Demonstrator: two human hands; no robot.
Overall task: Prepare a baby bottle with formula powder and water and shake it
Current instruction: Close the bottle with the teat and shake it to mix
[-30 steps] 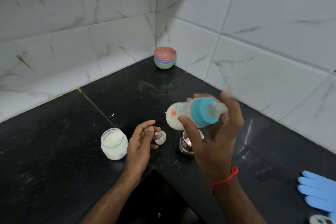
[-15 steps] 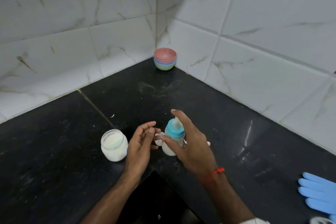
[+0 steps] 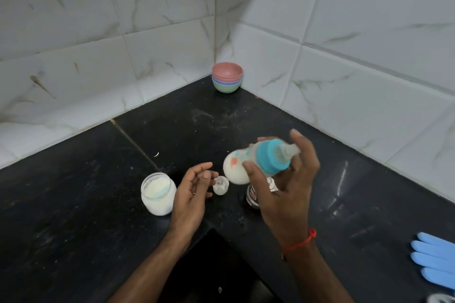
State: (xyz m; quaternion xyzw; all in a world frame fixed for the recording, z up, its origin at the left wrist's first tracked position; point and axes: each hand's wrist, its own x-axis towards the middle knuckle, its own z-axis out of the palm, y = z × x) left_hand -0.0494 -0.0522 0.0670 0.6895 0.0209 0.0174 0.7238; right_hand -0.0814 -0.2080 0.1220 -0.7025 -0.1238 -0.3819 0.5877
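Note:
My right hand [image 3: 288, 189] grips the baby bottle [image 3: 248, 162], which lies almost sideways in the air above the black counter [image 3: 93, 204]. Its teal collar and clear teat point right and are blurred; white liquid fills the body. My left hand [image 3: 192, 192] hovers over the counter, fingers loosely curled and holding nothing. An open glass jar of white formula powder [image 3: 158, 193] stands left of it. A small clear cap [image 3: 220, 185] lies between my hands. A steel cup [image 3: 254, 195] stands under the bottle, partly hidden by my right hand.
Stacked pastel bowls [image 3: 227, 77] sit in the far corner against the white tiled walls. A blue glove [image 3: 435, 261] lies at the right edge. The counter has a dark notch [image 3: 216, 265] at its near edge between my arms.
Half a second ago the bottle was low and upright near the counter; now my right hand has swung it up and tipped it sideways. My left hand has stayed in place.

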